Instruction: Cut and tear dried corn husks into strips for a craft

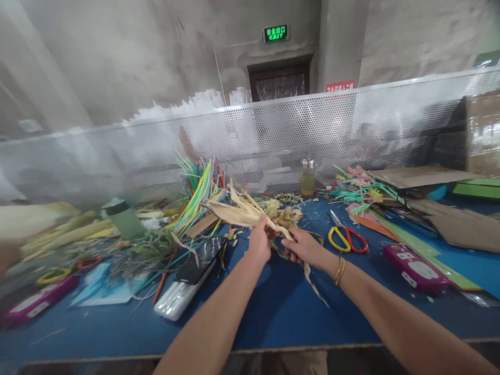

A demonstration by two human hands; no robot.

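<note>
A bundle of dried corn husks (pixel 236 213) is held over the blue table in the middle of the head view, its loose leaves pointing left and away. My left hand (pixel 260 242) is closed around its middle. Just to the right, my right hand (pixel 307 246) pinches the narrow, twisted end of the same husks. A thin dry strip (pixel 312 286) hangs below my right hand. More pale, crumpled husk pieces (pixel 287 213) show behind both hands. My fingertips are partly hidden by the husks.
Scissors with yellow and red handles (pixel 347 239) lie right of my hands, near a purple case (pixel 416 268). Left are a phone (pixel 201 258), colourful stems (pixel 199 192) and a green bottle (pixel 123 219). A glass jar (pixel 307 178) stands before the perforated metal screen (pixel 328 122). Someone's blurred hand (pixel 8 258) shows far left.
</note>
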